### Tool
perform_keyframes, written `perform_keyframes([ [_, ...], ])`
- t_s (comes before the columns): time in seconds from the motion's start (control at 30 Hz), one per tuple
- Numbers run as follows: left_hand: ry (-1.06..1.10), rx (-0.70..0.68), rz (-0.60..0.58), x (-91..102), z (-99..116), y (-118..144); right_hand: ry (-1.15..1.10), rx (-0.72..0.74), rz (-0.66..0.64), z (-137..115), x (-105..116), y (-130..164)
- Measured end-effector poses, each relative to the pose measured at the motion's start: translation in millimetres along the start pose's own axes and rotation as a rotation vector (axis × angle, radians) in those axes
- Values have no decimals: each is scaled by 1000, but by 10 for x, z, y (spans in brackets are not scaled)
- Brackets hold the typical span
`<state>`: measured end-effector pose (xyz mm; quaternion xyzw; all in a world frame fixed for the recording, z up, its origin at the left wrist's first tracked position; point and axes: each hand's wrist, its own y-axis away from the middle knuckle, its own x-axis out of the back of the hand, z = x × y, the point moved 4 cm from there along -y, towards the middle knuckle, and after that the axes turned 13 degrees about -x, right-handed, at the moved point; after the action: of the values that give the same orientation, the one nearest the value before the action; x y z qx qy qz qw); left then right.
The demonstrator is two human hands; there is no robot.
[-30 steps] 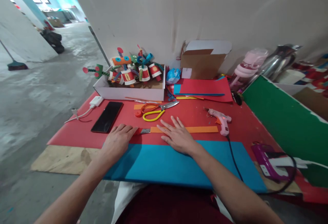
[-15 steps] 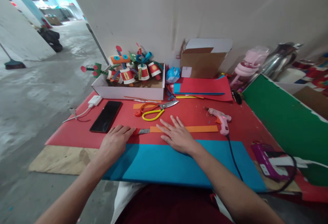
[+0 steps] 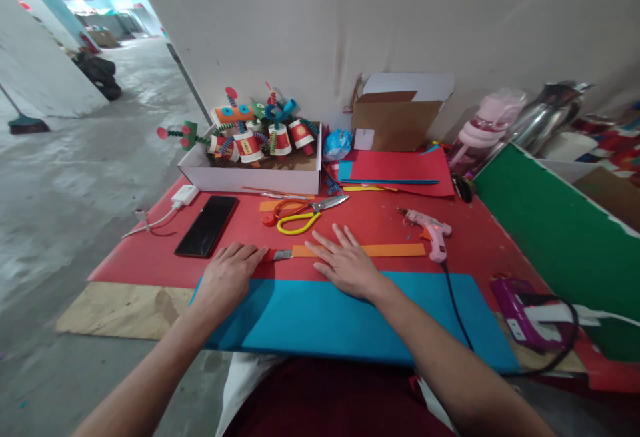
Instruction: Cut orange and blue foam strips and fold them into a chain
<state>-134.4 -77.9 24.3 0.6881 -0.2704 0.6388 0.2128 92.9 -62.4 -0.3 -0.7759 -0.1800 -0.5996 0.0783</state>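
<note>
My left hand (image 3: 231, 276) is closed around the red handle of a utility knife (image 3: 283, 255), with its grey metal end pointing right. That end meets the left end of an orange paper strip (image 3: 393, 250) lying across the red table covering. My right hand (image 3: 346, 265) rests flat on the strip with its fingers spread, hiding part of it. Just behind the hands lie scissors (image 3: 300, 224) with one red and one yellow handle, their blades apart. A blue sheet (image 3: 320, 317) lies under my wrists along the front edge.
A phone (image 3: 207, 226) and white charger (image 3: 185, 194) are at left. Behind stands a white box (image 3: 250, 182) of paper-cup figures. A pink glue gun (image 3: 431, 230), its black cord, and a purple device (image 3: 525, 314) are at right, beside a green panel (image 3: 560, 244). Red sheets (image 3: 400, 165) lie behind.
My left hand has shifted very slightly right along with the knife. The right hand and the orange strip stay in place.
</note>
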Motion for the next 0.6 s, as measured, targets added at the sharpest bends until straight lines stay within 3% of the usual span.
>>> perform_keyframes([
  [0.6,-9,10,-2,8,96,-18,1,6,15,4,-4,4],
])
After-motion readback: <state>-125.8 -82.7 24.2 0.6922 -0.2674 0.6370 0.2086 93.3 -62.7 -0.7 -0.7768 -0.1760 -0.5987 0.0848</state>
